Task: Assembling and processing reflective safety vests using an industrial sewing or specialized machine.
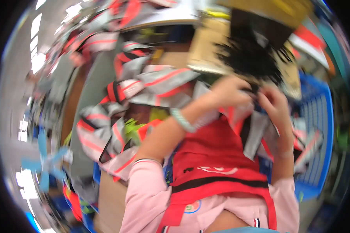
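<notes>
My left hand and my right hand meet in front of me, fingers bent and pinched, smeared by motion. Between their fingertips is a small black piece whose kind I cannot make out. Just beyond the hands lies a tangled heap of thin black strips, resting on a brown cardboard surface. A grey reflective strip with red edging hangs below the hands, in front of my red apron; whether it joins the black piece is hidden.
Grey and red reflective strips lie heaped along the left. At the right stands a blue plastic basket with more strips in it. A light-blue fan is at the far left, and a brown board lies near my left side.
</notes>
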`<state>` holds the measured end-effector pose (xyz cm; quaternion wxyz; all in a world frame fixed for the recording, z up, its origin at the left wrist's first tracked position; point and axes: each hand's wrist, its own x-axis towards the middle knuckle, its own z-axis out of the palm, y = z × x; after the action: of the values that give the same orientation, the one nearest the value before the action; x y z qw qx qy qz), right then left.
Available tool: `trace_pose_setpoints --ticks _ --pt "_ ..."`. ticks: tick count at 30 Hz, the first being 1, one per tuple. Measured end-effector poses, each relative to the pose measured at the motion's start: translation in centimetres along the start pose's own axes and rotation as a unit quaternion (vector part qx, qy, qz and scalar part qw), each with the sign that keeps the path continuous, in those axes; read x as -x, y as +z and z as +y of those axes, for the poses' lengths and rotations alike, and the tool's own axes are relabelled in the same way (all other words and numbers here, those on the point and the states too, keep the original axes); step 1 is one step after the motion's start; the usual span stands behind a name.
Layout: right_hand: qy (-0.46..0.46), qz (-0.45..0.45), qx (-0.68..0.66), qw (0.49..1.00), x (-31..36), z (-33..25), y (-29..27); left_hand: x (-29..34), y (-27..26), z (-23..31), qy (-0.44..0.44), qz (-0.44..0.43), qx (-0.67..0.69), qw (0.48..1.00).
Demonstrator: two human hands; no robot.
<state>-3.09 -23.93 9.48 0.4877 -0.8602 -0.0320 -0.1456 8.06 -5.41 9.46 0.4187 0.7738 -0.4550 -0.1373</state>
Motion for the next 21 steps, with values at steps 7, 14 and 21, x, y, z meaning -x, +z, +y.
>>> trace_pose_setpoints --ticks 7,14,21 --pt "0.022 0.050 -0.021 0.998 -1.9 1.1 -1.2 -3.4 -1.5 1.7 -0.124 -0.039 0.113 0.985" --pt "-0.072 0.135 0.048 0.987 -4.1 2.6 -0.6 -5.6 -2.6 3.0 -0.153 -0.009 0.114 0.982" --pt "-0.149 0.203 0.090 0.964 -7.5 4.3 -0.3 -8.6 -4.0 0.7 -0.163 -0.008 0.100 0.981"
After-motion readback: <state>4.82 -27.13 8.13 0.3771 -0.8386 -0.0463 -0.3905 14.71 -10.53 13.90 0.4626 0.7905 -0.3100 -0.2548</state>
